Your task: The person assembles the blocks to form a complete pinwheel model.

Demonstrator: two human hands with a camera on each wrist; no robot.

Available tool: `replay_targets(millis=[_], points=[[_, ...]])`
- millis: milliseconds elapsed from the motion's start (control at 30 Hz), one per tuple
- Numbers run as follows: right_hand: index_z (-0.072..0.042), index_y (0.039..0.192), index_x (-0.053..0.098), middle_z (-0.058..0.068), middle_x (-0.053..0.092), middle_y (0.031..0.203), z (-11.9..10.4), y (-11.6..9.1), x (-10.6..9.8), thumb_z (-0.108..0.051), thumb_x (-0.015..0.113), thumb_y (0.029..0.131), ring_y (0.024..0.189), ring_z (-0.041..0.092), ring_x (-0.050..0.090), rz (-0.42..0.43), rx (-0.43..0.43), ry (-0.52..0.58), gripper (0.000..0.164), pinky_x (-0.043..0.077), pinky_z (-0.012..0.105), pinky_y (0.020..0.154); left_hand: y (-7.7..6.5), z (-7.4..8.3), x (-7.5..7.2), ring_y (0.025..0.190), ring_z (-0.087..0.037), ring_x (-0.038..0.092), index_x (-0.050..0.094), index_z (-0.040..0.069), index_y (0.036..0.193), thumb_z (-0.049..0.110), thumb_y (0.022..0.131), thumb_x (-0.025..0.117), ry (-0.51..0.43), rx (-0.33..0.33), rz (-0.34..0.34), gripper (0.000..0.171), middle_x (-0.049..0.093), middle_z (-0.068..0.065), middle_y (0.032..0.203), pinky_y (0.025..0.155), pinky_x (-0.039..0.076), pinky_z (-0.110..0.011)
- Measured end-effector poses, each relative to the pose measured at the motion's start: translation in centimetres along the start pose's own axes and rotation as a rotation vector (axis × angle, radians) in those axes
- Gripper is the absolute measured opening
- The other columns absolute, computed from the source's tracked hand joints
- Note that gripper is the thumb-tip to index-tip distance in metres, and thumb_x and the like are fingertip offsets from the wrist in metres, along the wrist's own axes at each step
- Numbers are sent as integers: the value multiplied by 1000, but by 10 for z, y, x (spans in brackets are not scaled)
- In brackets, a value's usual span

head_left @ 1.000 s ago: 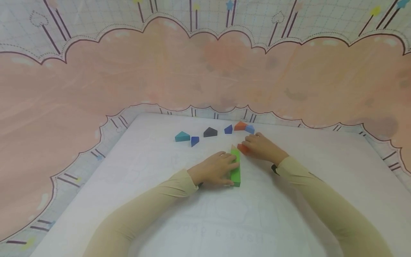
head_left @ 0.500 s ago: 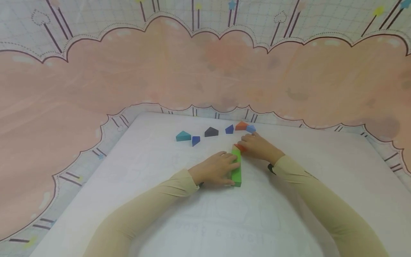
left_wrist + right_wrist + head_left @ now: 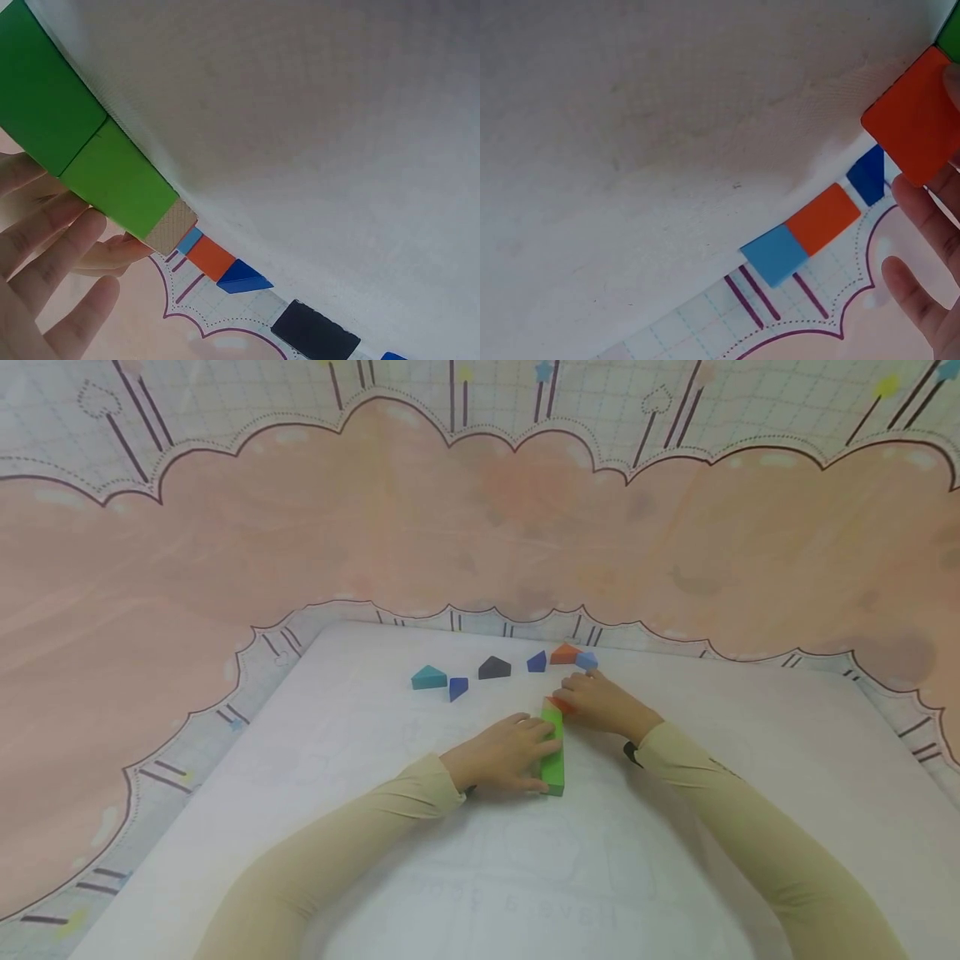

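My left hand [image 3: 510, 752] lies across a long green stack of blocks [image 3: 553, 768], its fingers spread over the top. In the left wrist view, a dark green block [image 3: 52, 82] and a light green block [image 3: 120, 176] meet end to end, with a bare wood piece [image 3: 171, 227] at the far end. Fingers [image 3: 71, 232] stretch along the upper edge of these blocks. My right hand [image 3: 603, 700] pinches a red-orange block [image 3: 915, 116] right at the wood piece. Its thumb lies on the block's face in the right wrist view.
Farther back lie loose blocks: teal [image 3: 429, 678], small blue [image 3: 457, 688], black [image 3: 495, 668], another blue [image 3: 537, 662], orange [image 3: 566, 654] and light blue [image 3: 587, 660]. The white tabletop [image 3: 360, 710] ends at a patterned cloth backdrop [image 3: 480, 527].
My right hand has moved slightly left, bringing the red-orange block up against the wood piece and green end. My left hand has stayed on the green blocks.
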State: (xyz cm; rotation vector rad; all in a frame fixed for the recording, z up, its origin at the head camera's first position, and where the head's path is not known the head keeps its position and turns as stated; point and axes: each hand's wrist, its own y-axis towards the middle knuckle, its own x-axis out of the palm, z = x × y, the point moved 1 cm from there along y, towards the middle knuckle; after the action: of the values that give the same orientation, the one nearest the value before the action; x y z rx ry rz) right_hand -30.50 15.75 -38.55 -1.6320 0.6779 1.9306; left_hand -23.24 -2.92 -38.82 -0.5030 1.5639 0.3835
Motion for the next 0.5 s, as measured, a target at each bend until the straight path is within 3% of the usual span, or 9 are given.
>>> replay_targets(millis=[500], points=[[-12, 122, 61, 9, 67, 110, -3, 3, 0, -12, 63, 88, 103, 28, 61, 12, -41, 46, 34, 47, 47, 95, 0, 0, 0, 128, -21, 45, 46, 19, 134, 55, 86, 57, 5, 4, 12, 61, 46, -5, 138, 116, 29, -40]])
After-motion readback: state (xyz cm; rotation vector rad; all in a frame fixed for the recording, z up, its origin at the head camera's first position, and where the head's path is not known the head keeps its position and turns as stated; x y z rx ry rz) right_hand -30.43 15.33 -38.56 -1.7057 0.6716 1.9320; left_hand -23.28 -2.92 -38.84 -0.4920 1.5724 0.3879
